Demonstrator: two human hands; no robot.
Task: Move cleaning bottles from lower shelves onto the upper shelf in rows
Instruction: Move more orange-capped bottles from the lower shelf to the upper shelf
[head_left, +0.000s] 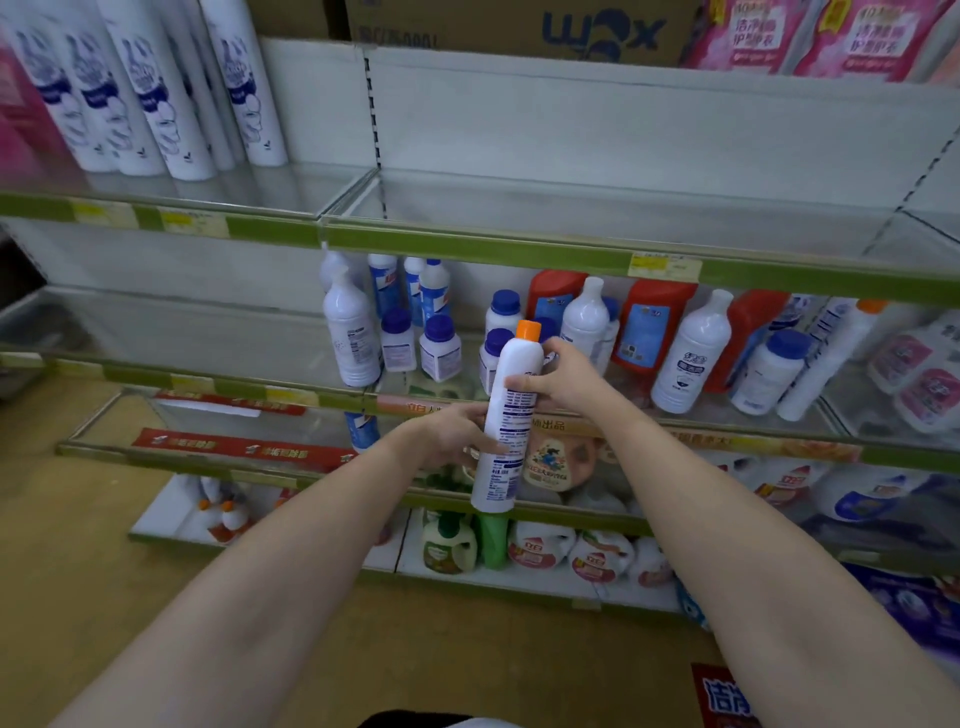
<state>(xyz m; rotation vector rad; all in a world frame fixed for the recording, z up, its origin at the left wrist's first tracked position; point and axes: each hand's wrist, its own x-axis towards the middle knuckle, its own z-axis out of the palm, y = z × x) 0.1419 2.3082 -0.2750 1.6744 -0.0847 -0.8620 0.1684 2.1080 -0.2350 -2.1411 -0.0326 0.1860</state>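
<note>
A tall white bottle with an orange cap (506, 415) stands upright in the air in front of the shelves. My right hand (563, 376) grips its upper part from the right, thumb across the front. My left hand (457, 434) holds its lower part from the left. The upper shelf (571, 208) behind the green rail is bare on its right section. On its left section stand several tall white bottles with blue labels (156, 98). The shelf below (701, 415) carries white bottles with blue caps (439, 348), white squeeze bottles (691, 353) and red bottles (652, 325).
Green price rails (467, 247) run along each shelf front. Lower shelves hold pouches and a green bottle (491, 540). A cardboard box (519, 26) and pink refill bags (810, 36) sit on top. The floor (78, 519) is tan.
</note>
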